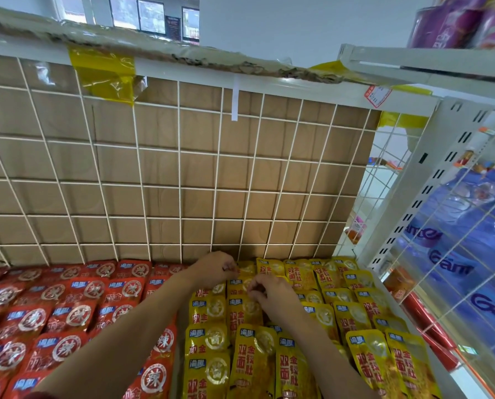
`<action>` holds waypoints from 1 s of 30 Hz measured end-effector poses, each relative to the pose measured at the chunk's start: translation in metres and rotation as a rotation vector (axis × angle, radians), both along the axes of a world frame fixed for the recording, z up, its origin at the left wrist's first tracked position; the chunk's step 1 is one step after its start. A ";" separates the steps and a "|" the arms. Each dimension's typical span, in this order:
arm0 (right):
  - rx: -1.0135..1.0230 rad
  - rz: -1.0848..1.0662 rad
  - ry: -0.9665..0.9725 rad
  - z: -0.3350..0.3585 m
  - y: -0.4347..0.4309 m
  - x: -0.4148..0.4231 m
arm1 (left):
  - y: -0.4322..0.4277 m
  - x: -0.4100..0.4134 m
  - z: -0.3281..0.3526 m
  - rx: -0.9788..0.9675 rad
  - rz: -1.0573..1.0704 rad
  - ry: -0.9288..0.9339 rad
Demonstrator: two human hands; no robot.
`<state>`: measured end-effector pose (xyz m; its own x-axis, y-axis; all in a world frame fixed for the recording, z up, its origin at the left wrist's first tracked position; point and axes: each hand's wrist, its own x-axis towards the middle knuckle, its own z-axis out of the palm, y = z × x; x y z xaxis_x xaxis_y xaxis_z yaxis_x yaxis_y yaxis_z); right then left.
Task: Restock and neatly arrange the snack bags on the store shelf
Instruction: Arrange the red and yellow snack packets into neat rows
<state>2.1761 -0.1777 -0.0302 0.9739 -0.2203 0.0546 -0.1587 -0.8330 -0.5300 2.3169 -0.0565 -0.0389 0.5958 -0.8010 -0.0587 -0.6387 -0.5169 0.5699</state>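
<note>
Yellow snack bags fill the right half of the shelf in overlapping rows, and red snack bags fill the left half. My left hand reaches to the back row, fingers curled and pinching the top edge of a yellow bag near the wire grid. My right hand sits just in front of it, fingers curled on the top of another yellow bag. Both forearms stretch over the seam between red and yellow bags.
A white wire grid backed by brown cardboard rises behind the bags. A white slotted upright and wire side panel close the right side, with blue packs beyond. Purple packs sit on the upper shelf at top right.
</note>
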 end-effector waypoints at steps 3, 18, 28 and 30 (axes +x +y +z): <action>0.002 0.001 0.007 0.000 0.001 -0.001 | 0.001 -0.002 0.001 0.023 0.001 0.003; 0.014 0.004 -0.012 0.002 0.001 -0.003 | 0.000 -0.005 0.001 0.029 0.029 0.022; -0.013 -0.028 -0.056 0.008 0.002 -0.012 | 0.002 -0.011 0.008 -0.040 0.032 -0.011; -0.039 -0.055 -0.103 0.011 -0.002 -0.021 | 0.006 -0.015 0.013 -0.076 0.051 -0.022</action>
<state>2.1548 -0.1799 -0.0188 0.9493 -0.2686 0.1632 -0.1509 -0.8451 -0.5129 2.3016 -0.0509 -0.0256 0.6363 -0.7713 0.0142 -0.6255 -0.5050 0.5948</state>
